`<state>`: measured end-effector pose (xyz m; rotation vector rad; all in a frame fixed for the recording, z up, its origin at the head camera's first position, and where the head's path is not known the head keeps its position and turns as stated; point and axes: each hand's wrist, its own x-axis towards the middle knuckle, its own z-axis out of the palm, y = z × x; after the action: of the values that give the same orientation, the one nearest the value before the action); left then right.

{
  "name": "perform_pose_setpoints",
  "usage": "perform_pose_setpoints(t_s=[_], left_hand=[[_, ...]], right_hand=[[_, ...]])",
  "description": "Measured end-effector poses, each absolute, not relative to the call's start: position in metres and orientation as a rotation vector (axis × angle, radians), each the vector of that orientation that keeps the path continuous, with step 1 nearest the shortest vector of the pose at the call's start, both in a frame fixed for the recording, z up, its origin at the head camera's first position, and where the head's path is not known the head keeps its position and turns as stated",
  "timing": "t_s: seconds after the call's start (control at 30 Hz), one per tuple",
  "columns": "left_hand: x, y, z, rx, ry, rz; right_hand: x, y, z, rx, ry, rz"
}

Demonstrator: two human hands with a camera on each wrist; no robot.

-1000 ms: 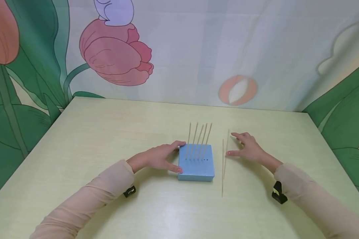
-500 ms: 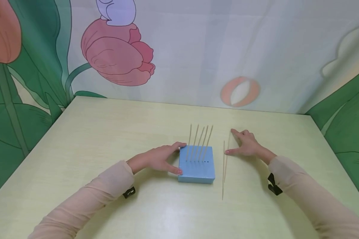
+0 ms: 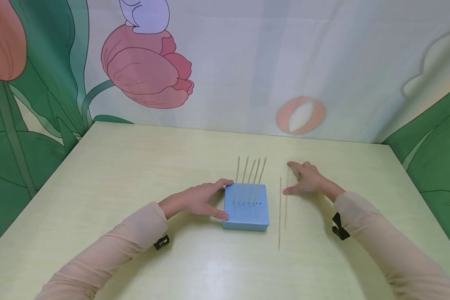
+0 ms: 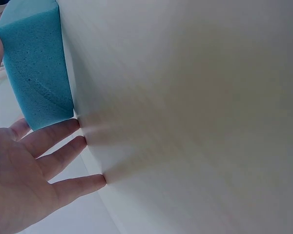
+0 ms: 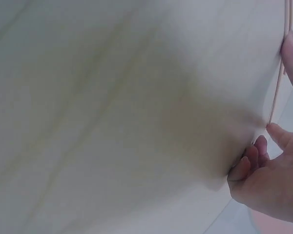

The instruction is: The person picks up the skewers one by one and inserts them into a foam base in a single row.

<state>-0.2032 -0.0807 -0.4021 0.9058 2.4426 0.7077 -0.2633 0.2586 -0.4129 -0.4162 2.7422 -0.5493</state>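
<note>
Painted tulips and leaves on a cloth backdrop closed in the pale green counter [image 3: 135, 166]. On it sat a blue foam block [image 3: 246, 208] with five skewers [image 3: 249, 177] standing in it; the left hand [image 3: 196, 200] braced its side, grip relaxed, fingers straight. The right hand [image 3: 306, 179] touched the nearer of two loose skewers [image 3: 286, 200] just beside the block, not yet pinching. Seemingly a pick-up step, calling for a fine pinch.

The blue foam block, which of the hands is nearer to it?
Left. The left hand touches the blue foam block at its left side; the right hand rests apart, beyond the loose sticks.
</note>
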Motion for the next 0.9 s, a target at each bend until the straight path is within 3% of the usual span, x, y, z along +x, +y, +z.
perform_pose_setpoints(t_s=[0.23, 0.6, 0.9], left_hand=[[-0.204, -0.080, -0.403, 0.905, 2.447, 0.705], [-0.202, -0.081, -0.400, 0.913, 2.447, 0.705], [-0.204, -0.080, -0.404, 0.925, 2.443, 0.704]], right_hand=[[-0.261, 0.264, -0.414, -0.420, 2.727, -0.755], [-0.241, 0.258, -0.392, -0.333, 2.330, -1.555], [-0.213, 0.254, -0.359, -0.410, 2.510, -1.612]])
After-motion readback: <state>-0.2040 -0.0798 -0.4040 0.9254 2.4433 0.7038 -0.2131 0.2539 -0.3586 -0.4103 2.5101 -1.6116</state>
